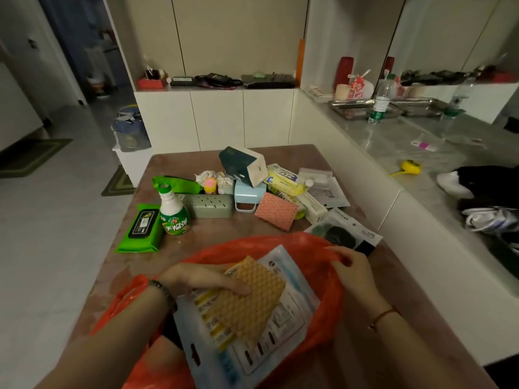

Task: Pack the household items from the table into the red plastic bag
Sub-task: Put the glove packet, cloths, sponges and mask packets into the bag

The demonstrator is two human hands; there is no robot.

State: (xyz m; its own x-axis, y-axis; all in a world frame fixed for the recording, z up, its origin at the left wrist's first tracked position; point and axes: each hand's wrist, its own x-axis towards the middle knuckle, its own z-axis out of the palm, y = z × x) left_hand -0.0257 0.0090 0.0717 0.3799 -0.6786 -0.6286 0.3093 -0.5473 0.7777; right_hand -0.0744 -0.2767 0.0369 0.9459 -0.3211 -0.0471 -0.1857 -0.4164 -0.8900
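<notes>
The red plastic bag [317, 254] was seen lying open at the 6 o'clock edge of the brown surface [224, 228]. A yellow waffle-textured sponge cloth [252, 299] was gripped by the left hand [202, 279], thumb pressed on top, over a white and blue flat packet [280, 332] resting in the bag's mouth. The bag's rim at 3 o'clock was pinched between the curled fingers of the right hand [354, 268]. Further up the surface, toward 12 o'clock, the unpacked items were left clustered: a green wet-wipe pack [141, 228] at 9 o'clock, a green-labelled cleaner bottle [172, 213] just beside it, a pale green box [210, 206], a light blue container [248, 199], a pink sponge cloth [276, 210] and a dark green tissue box [244, 165] tilted on top of the pile
</notes>
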